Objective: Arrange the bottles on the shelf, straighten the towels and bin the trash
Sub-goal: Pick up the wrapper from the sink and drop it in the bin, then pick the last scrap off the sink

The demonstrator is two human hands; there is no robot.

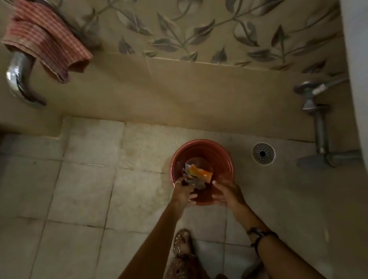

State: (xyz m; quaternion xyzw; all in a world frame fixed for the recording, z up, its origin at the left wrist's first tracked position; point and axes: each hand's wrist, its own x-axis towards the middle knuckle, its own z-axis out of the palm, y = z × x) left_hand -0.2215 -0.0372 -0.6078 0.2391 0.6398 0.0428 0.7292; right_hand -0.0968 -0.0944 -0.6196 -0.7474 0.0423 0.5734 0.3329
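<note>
**Trash could miss the bin**

The bin (201, 160) sits on the floor (72, 193). Over its near rim, the left hand (183, 191) pinches wrappers (198, 174); released early, they may spill outside. The right hand (228, 194), fingers spread, steadies the rim and could tip it.

Both arms extended forward and down, converging. Left hand (181, 191): fingers curled, pinching wrappers (195, 175) over the bin (213, 152); ring on one finger. Right hand (227, 193): fingers loosely spread at bin's near rim, contact unclear. Dark band on right wrist.
</note>
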